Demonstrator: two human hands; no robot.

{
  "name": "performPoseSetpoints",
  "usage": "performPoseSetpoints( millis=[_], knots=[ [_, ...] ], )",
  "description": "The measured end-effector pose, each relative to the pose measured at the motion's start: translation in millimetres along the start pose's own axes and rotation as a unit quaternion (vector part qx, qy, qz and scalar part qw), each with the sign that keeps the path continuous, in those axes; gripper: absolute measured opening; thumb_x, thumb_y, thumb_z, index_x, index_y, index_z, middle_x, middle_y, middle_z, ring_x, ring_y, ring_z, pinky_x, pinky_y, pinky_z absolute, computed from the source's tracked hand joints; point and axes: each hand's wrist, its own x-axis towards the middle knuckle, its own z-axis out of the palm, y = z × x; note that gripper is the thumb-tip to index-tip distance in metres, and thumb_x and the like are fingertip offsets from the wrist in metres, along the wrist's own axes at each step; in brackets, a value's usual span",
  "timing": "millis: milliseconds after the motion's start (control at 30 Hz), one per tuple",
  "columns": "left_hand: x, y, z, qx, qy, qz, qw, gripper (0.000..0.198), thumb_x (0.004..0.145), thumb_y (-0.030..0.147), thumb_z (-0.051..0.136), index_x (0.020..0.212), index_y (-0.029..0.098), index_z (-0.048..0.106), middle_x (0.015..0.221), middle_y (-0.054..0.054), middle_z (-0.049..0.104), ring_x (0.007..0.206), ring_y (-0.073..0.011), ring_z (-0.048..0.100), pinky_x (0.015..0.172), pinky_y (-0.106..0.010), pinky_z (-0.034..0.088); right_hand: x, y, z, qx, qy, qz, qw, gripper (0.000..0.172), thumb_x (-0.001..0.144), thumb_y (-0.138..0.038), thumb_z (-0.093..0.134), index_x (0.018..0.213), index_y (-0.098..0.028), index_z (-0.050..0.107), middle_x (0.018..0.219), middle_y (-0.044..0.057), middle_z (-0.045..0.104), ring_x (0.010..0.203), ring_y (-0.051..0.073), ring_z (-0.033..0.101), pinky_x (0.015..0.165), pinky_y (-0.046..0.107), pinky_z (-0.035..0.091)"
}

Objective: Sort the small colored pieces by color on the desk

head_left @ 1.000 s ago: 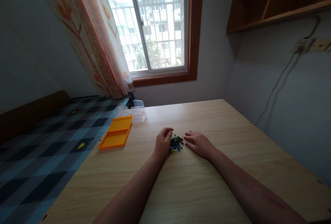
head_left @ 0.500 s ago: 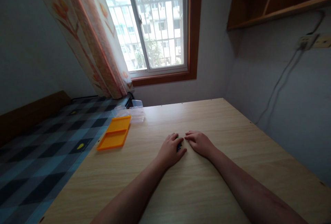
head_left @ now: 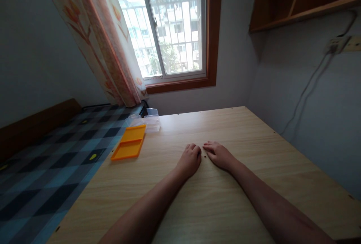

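Note:
My left hand [head_left: 192,158] rests on the wooden table [head_left: 169,202] with its fingers curled in. Whatever lies inside that fist is hidden from view. Just to its right, my right hand [head_left: 218,155] lies palm down, fingers stretched out on the tabletop, with nothing visible in it. A tiny dark piece [head_left: 205,156] sits in the narrow gap between the two hands, too small to name.
An orange two-part tray [head_left: 128,149] lies at the table's left edge. Behind it stand clear plastic boxes [head_left: 152,123]. A bed with a checked cover [head_left: 56,161] adjoins on the left; a shelf [head_left: 306,12] hangs on the right.
My left hand has closed from a looser curl over small dark pieces, which no longer show. A tiny dark piece now shows between the hands. The view has shifted slightly.

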Motion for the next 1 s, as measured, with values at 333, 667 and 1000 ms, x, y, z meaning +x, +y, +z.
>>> performPoseSetpoints(
  millis=[333, 667, 1000],
  knots=[
    [-1, -5, 5.2, -0.031, 0.01, -0.005, 0.999, 0.013, 0.085, 0.008, 0.051, 0.086, 0.019, 0.055, 0.092, -0.006, 0.058, 0.092, -0.0221, 0.051, 0.087, -0.036, 0.046, -5, -17, 5, -0.127, -0.109, 0.038, 0.985, 0.057, 0.1, -0.038, 0.036, 0.153, -0.015, 0.039, 0.16, 0.013, 0.032, 0.15, 0.031, 0.024, 0.122, 0.051, 0.017],
    [2, -9, -7.7, -0.186, 0.057, -0.046, 0.98, 0.017, 0.072, 0.007, 0.058, 0.069, 0.02, 0.046, 0.082, -0.002, 0.056, 0.082, -0.0179, 0.053, 0.076, -0.03, 0.046, 2, -28, 6, -0.104, -0.083, 0.013, 0.991, 0.048, 0.1, -0.036, 0.042, 0.147, -0.029, 0.048, 0.157, 0.01, 0.04, 0.147, 0.033, 0.03, 0.118, 0.057, 0.021],
    [-2, 2, -14.8, -0.134, 0.024, -0.048, 0.989, 0.03, 0.083, 0.027, 0.064, 0.113, 0.021, 0.066, 0.127, -0.012, 0.063, 0.122, -0.0265, 0.055, 0.108, -0.045, 0.042, 1, 16, -13, -0.011, 0.019, 0.04, 0.999, 0.036, 0.092, -0.021, 0.049, 0.118, -0.018, 0.074, 0.131, 0.011, 0.066, 0.129, 0.024, 0.057, 0.114, 0.042, 0.039]
  ],
)
